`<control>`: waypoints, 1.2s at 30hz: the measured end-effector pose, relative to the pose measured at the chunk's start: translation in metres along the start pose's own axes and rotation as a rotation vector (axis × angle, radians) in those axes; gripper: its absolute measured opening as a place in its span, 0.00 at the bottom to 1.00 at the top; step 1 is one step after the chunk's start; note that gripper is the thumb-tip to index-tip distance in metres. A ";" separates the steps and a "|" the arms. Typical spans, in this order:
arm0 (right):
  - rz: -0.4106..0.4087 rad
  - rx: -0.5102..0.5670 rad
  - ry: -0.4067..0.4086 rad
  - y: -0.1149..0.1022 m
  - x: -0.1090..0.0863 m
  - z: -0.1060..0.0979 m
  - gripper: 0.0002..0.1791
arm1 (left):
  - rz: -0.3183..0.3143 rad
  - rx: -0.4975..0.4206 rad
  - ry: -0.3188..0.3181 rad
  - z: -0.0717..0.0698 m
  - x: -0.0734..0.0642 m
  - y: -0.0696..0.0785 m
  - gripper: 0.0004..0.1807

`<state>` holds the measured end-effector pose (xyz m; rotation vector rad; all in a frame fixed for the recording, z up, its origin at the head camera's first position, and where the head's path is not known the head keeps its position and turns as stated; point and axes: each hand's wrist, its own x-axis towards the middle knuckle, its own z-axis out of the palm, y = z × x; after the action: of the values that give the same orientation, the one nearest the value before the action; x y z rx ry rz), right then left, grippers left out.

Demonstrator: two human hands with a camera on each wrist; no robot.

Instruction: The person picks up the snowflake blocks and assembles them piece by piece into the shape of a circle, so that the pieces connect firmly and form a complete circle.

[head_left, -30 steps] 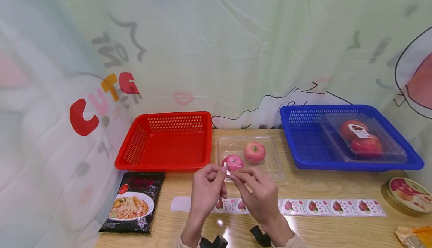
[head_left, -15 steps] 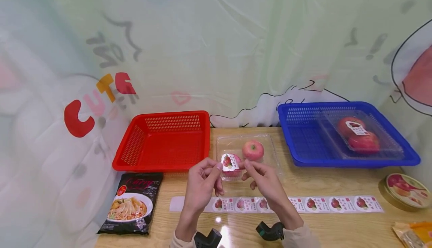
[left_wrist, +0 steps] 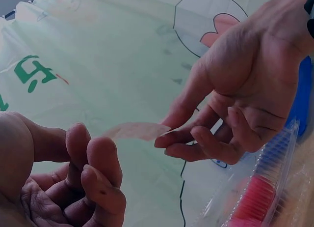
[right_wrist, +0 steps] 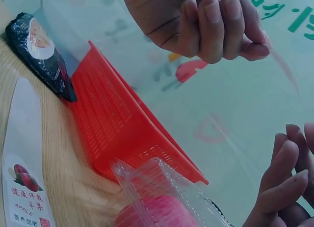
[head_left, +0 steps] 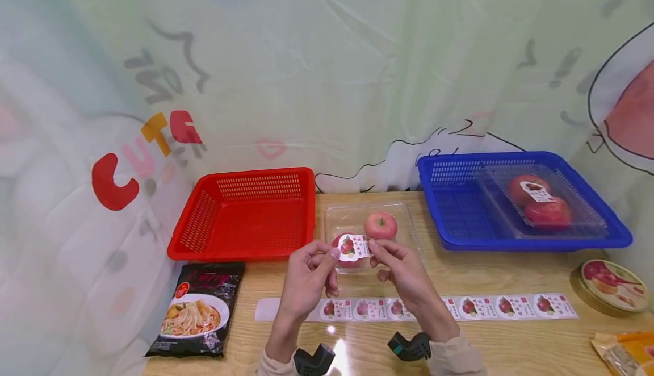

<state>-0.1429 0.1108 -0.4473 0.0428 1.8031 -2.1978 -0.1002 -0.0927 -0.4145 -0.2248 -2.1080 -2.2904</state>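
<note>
Between my two hands is a white apple sticker (head_left: 353, 247) with a red fruit picture and small writing, held above a clear plastic box (head_left: 409, 217). My left hand (head_left: 305, 276) pinches its left end between thumb and forefinger. At the right end, thumb and forefinger of my right hand (head_left: 403, 274) pinch the edge; the left wrist view shows the sticker (left_wrist: 137, 130) bowed slightly upward. Inside the box lie two apples, one apple (head_left: 380, 226) in plain sight and the other apple (head_left: 343, 259) partly covered by the sticker.
A backing strip (head_left: 506, 308) of similar stickers runs across the table in front. Behind stand a red basket (head_left: 245, 228) and a blue basket (head_left: 455, 211) holding another boxed pair of apples. A black noodle packet (head_left: 196, 308) lies left; a round tin (head_left: 613, 285) sits right.
The sticker has turned from nearly edge-on to face up, its printed side showing. My right hand let its fingers spread, then came to the sticker's right edge; the head view shifted slightly.
</note>
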 end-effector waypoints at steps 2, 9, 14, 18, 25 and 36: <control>0.005 0.005 0.010 -0.001 0.000 -0.001 0.15 | -0.009 0.004 0.002 0.001 0.000 -0.001 0.11; -0.025 -0.024 0.077 -0.004 -0.001 -0.001 0.10 | -0.027 0.034 0.017 0.002 0.003 -0.002 0.09; -0.134 -0.143 0.201 -0.006 -0.001 0.000 0.07 | -0.036 0.089 0.025 0.001 0.010 -0.007 0.11; -0.189 -0.241 0.287 -0.007 0.001 -0.001 0.11 | -0.057 0.112 0.023 0.002 0.020 -0.013 0.14; -0.188 -0.342 0.378 -0.013 0.011 -0.007 0.14 | -0.101 0.168 0.036 0.008 0.043 -0.023 0.11; -0.180 -0.516 0.362 -0.018 0.031 -0.026 0.16 | -0.149 0.335 0.029 0.012 0.071 -0.029 0.11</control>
<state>-0.1814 0.1325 -0.4418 0.1828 2.6187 -1.8487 -0.1728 -0.0721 -0.4342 -0.0261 -2.5227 -1.9465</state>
